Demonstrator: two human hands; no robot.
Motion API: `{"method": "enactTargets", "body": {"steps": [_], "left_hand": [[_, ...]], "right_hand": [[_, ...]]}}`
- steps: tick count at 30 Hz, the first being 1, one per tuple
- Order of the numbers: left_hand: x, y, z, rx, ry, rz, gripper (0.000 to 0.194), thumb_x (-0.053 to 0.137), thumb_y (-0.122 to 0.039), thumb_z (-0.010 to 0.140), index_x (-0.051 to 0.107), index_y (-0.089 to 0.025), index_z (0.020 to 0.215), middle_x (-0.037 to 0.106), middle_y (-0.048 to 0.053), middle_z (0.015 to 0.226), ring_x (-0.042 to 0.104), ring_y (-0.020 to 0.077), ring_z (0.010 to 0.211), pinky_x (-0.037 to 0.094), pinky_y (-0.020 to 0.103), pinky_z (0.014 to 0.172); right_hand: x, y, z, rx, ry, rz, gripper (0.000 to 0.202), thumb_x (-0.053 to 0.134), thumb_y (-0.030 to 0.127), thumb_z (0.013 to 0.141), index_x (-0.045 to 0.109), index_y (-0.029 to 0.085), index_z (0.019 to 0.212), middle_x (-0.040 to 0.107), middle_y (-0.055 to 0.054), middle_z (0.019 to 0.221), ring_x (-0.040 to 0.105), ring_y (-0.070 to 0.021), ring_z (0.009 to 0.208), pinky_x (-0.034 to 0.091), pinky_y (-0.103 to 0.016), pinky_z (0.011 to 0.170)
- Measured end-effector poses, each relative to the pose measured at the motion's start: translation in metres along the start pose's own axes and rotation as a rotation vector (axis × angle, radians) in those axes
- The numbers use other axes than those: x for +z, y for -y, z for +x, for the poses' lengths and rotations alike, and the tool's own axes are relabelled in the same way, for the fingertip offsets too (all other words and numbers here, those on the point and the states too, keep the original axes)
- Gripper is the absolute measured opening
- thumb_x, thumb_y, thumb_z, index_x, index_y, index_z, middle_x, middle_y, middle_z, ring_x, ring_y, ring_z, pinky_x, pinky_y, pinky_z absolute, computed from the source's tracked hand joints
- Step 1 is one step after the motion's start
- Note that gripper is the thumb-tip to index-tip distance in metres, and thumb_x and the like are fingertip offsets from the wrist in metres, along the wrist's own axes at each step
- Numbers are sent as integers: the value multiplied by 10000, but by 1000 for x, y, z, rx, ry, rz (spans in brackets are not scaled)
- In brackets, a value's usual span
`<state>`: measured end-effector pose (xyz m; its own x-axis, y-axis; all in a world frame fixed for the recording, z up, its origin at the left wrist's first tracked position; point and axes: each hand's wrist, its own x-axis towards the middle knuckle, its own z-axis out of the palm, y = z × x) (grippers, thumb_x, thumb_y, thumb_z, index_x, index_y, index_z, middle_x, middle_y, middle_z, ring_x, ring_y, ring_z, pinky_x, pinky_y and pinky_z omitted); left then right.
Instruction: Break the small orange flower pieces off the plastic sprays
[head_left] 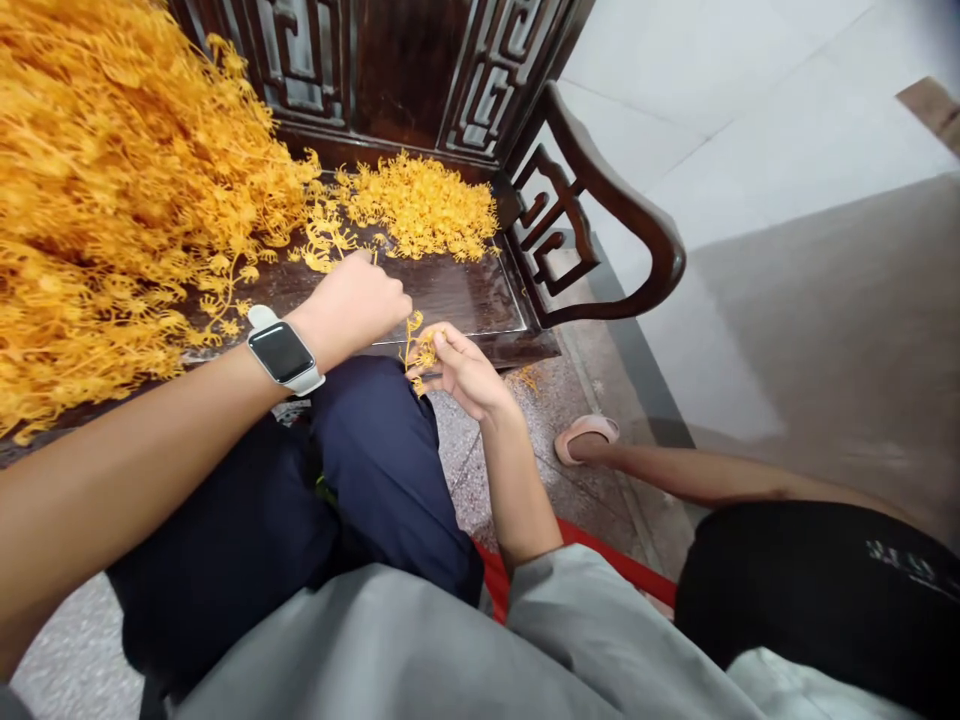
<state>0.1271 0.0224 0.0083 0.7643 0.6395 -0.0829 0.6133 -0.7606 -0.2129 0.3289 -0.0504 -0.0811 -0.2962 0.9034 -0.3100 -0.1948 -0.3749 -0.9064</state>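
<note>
My left hand [361,303], with a white-strapped watch [282,352] on the wrist, hovers over the front of the dark wooden bench [457,295]. Its fingers are curled closed with the back of the hand up, so what they hold is hidden. A thin yellow bit shows by its thumb. Lower right, above my knee, my right hand [463,372] pinches a yellow flower sprig [417,350] between thumb and fingers. On the seat behind lie a small heap of loose yellow flower heads [424,205] and a few stray sprigs [322,235].
A huge pile of yellow flower stems [127,190] covers the bench's left side. A curved wooden armrest [660,250] bounds its right end. Yellow scraps [527,377] lie on the floor. Another person's leg [697,472] and pink shoe [585,437] are at right.
</note>
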Motion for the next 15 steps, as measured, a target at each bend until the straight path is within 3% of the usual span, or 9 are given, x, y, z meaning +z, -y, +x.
{"method": "enactTargets", "body": {"steps": [4,9,15], "left_hand": [[0,1,-1,-12,-11,-21,288,537,-79,1036,817,-141,1012,822,151,907,775,259,917,429,389,901],[-2,-1,1,-42,-21,-47,325,495,-106,1052,817,-139,1080,817,142,901,779,264,966,422,400,959],[4,0,1,-51,-50,-106,322,493,-163,1059,805,-136,1134,818,147,933,776,281,1078,406,436,1041]], "right_hand": [[3,3,-6,-34,-2,126,361,749,575,977,586,278,1103,720,1,977,743,-140,789,641,-302,739],[0,9,-10,-1,12,187,388,760,563,960,546,293,1136,705,9,1016,736,-146,760,645,-341,716],[-3,10,-14,7,-58,241,369,779,513,943,548,290,1123,684,13,973,716,-150,753,642,-353,717]]}}
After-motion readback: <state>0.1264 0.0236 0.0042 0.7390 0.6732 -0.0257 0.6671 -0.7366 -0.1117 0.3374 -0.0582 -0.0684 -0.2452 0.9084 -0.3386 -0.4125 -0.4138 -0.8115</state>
